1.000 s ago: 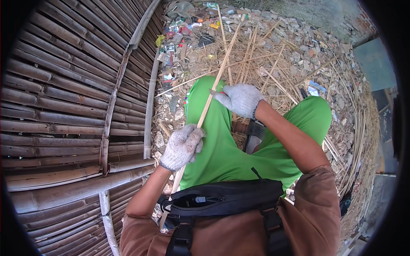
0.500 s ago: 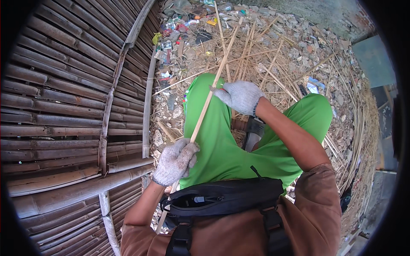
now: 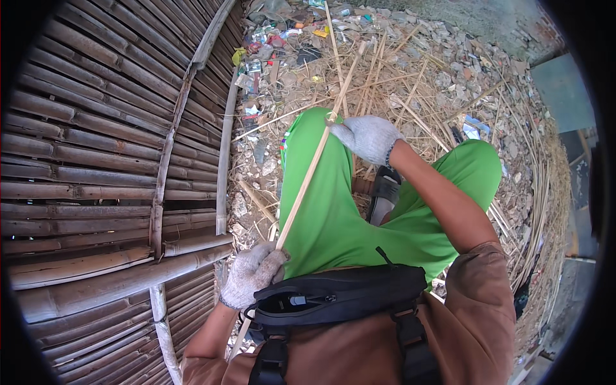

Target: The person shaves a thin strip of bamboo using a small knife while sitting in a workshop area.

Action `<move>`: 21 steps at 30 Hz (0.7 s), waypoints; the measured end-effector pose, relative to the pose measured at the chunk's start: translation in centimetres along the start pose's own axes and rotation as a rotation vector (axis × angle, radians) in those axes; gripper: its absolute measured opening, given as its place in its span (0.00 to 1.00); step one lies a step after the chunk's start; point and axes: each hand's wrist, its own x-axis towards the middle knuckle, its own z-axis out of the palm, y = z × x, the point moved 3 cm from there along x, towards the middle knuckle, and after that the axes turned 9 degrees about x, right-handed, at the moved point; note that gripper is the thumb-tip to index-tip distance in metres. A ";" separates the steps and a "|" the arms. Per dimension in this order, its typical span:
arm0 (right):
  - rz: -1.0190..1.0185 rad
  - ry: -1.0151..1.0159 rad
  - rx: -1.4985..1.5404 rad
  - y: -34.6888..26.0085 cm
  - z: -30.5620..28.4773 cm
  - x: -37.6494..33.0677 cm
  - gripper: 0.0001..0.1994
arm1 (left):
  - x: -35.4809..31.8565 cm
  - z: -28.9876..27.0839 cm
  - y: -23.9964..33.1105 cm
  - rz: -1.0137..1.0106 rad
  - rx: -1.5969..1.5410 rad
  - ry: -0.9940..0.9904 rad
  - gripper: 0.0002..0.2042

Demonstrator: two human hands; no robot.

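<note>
A long, pale bamboo strip (image 3: 307, 183) slants across my green-trousered left thigh, its far end pointing up over the ground. My left hand (image 3: 252, 273), in a dirty grey knit glove, is closed around its lower part beside my hip. Below that hand the strip's near end (image 3: 241, 337) runs down past my side. Near my left knee, my gloved right hand (image 3: 369, 139) is closed, thumb side against the strip. Whatever its fingers hold is mostly hidden. A small pale curl of shaving (image 3: 332, 117) stands on the strip just beyond the thumb.
A bamboo slat wall (image 3: 96, 154) rises close on my left. Split bamboo strips (image 3: 375, 77) and litter (image 3: 276, 42) cover the rubble ground ahead. A bundle of thin strips (image 3: 536, 199) lies at right. An unzipped black bag (image 3: 346, 292) sits across my waist.
My left hand has moved down and nearer my body along the strip. My right hand has shifted slightly right, and a curl of shaving now shows by its thumb.
</note>
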 end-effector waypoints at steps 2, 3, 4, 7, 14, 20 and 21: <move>-0.022 0.011 0.000 0.3 0.4 -0.2 0.38 | -0.5 0.0 -0.3 0.008 0.018 -0.002 0.15; -0.050 0.026 -0.003 0.0 0.4 -0.3 0.38 | -0.7 0.1 -0.4 -0.117 -0.174 -0.038 0.15; -0.053 0.027 -0.006 -0.2 0.3 -0.4 0.38 | -0.9 0.4 -0.6 -0.240 -0.365 -0.076 0.15; -0.044 0.012 -0.006 -1.0 0.0 -0.5 0.36 | 1.5 0.4 -0.6 -0.215 -0.615 -0.105 0.16; -0.055 0.019 -0.058 -1.8 0.2 -0.3 0.36 | 12.3 -0.6 4.4 -0.134 -0.344 -0.096 0.14; -0.123 0.011 -0.037 -1.3 0.4 -0.5 0.38 | 17.3 -0.7 5.6 -0.093 -0.314 -0.119 0.13; -0.102 0.011 -0.039 -0.9 0.5 -0.5 0.38 | 17.7 -0.4 5.6 -0.090 -0.297 -0.117 0.13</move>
